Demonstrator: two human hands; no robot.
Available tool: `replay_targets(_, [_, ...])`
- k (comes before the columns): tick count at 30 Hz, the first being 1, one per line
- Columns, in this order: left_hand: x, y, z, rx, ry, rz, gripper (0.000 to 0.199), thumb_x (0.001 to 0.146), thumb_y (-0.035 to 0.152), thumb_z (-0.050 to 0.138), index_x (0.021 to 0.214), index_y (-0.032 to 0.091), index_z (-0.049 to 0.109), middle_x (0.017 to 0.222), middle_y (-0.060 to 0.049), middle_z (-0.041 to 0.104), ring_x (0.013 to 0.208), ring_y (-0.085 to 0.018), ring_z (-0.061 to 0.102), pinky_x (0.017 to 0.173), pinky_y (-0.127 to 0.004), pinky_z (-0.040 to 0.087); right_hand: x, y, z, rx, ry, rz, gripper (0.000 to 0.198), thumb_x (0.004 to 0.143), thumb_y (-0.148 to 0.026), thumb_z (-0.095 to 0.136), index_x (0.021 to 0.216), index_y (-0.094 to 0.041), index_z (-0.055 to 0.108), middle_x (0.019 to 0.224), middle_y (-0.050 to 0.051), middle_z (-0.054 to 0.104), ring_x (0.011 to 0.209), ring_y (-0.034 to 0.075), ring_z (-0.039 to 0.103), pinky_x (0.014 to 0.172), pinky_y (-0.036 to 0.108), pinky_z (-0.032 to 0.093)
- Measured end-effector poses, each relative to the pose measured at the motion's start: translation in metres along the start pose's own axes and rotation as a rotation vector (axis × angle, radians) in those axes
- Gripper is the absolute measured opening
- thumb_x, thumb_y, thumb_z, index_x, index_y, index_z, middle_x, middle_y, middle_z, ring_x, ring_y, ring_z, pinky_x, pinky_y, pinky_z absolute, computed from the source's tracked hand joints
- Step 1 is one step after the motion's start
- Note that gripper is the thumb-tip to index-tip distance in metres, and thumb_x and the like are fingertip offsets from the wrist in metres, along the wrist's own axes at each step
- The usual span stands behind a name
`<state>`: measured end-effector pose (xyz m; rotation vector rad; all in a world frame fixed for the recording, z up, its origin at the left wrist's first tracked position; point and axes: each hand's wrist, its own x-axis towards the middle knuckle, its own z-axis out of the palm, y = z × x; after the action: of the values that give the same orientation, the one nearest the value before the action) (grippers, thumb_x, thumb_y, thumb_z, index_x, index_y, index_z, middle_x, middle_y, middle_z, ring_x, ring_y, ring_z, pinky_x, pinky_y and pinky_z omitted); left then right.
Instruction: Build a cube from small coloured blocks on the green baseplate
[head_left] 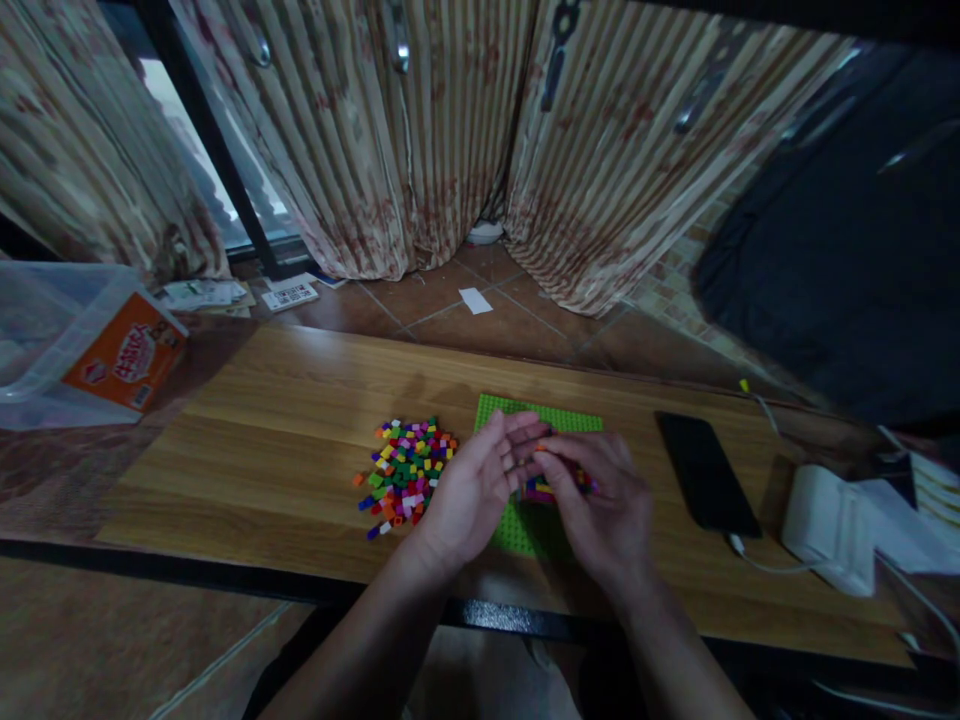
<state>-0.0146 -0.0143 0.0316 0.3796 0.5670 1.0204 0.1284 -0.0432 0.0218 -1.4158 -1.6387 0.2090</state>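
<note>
Your tabletop carries the work. On it, the green board sits in front of you, largely hidden beneath your hands. Just left of it, well within reach, lies a broad loose pile of bricks in mixed colours, so plenty remains unplaced. A smaller cluster of bricks, pink, yellow and blue among them, shows on the board under your right hand; judging from that, the job is begun but far from used up, though your hands hide how much is built.

Both your forearms reach in from the near edge, and your hands meet above the board. Your left hand is spread, palm up and lightly cupped, fingers pointing right; whether anything rests in it, you cannot tell. Your right hand curls over those fingers, its grip drawn to a pinch, apparently on a tiny orange brick.
</note>
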Motion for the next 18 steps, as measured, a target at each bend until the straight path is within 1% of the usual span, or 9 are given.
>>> replay_targets(2, [0.001,0.002,-0.003,0.067,0.105,0.034,0.039,0.081,0.049,0.068,0.096,0.013,0.073,0.102,-0.011,0.071,0.092,-0.019,0.064,0.082,-0.028,0.048,0.004,0.015,-0.009,0.080,0.131,0.168,0.013,0.084,-0.038,0.070,0.085,-0.027,0.076,0.088,0.002,0.074,0.089,0.022,0.064,0.084,0.040,0.048])
replay_targets(4, [0.003,0.003,-0.006,0.143,0.216,0.050,0.038,0.078,0.048,0.070,0.092,0.012,0.073,0.097,-0.011,0.072,0.083,-0.016,0.063,0.075,-0.026,0.047,0.008,0.030,-0.016,0.219,0.204,0.370,0.016,0.078,-0.041,0.074,0.080,-0.025,0.077,0.085,0.003,0.074,0.086,0.022,0.066,0.082,0.040,0.050])
replay_targets(6, [0.005,0.002,-0.009,0.231,0.278,0.052,0.036,0.077,0.046,0.072,0.091,0.013,0.073,0.098,-0.011,0.073,0.082,-0.016,0.063,0.074,-0.027,0.047,0.011,0.043,-0.019,0.364,0.208,0.550,0.020,0.071,-0.043,0.078,0.077,-0.024,0.077,0.082,0.003,0.075,0.082,0.022,0.067,0.079,0.040,0.051])
replay_targets(8, [0.007,-0.002,-0.010,0.312,0.301,0.073,0.036,0.075,0.045,0.074,0.092,0.014,0.074,0.101,-0.012,0.073,0.084,-0.017,0.065,0.075,-0.028,0.047,0.013,0.050,-0.017,0.480,0.186,0.657,0.025,0.063,-0.045,0.082,0.075,-0.023,0.078,0.079,0.003,0.076,0.079,0.022,0.068,0.078,0.039,0.052])
replay_targets(10, [0.008,-0.007,-0.009,0.368,0.302,0.099,0.036,0.074,0.045,0.075,0.092,0.014,0.074,0.103,-0.012,0.074,0.085,-0.018,0.066,0.076,-0.029,0.047,0.014,0.051,-0.014,0.560,0.166,0.695,0.029,0.057,-0.046,0.085,0.074,-0.023,0.078,0.080,0.004,0.077,0.077,0.021,0.068,0.077,0.039,0.053])
replay_targets(12, [0.009,-0.010,-0.008,0.398,0.297,0.108,0.037,0.073,0.046,0.076,0.092,0.014,0.075,0.104,-0.012,0.073,0.085,-0.019,0.066,0.076,-0.030,0.048,0.015,0.051,-0.011,0.601,0.155,0.707,0.032,0.055,-0.047,0.086,0.074,-0.023,0.079,0.080,0.004,0.077,0.076,0.021,0.068,0.077,0.038,0.053])
replay_targets(18, [0.010,-0.009,-0.007,0.411,0.310,0.097,0.038,0.073,0.047,0.075,0.091,0.014,0.075,0.106,-0.012,0.073,0.084,-0.017,0.065,0.075,-0.029,0.049,0.016,0.053,-0.004,0.612,0.123,0.722,0.030,0.057,-0.046,0.085,0.074,-0.023,0.079,0.079,0.004,0.077,0.074,0.019,0.068,0.074,0.035,0.053])
